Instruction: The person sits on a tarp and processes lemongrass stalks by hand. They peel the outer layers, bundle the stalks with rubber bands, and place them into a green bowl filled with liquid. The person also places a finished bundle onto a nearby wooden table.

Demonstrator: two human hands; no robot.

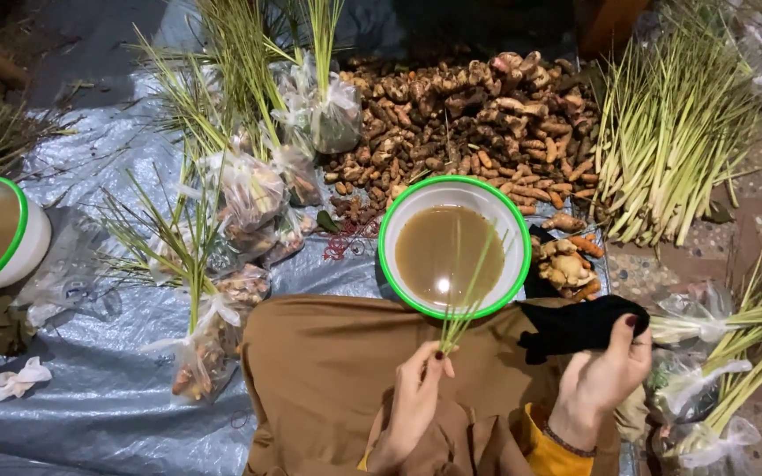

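Holding muddy water, white bowl [403, 216]

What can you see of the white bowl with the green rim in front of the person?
The bowl is round, white inside, with a bright green rim. It holds murky brown water that reflects a light. It sits upright on the grey tarp, at the person's brown-clothed lap. Green blades held by the left hand rise in front of it.

Clear plastic bags [253, 189] of brownish roots with green stalks poking out lay clustered at ten o'clock on the grey sheet. More tied clear bags [707, 388] of stalks lay at four o'clock.
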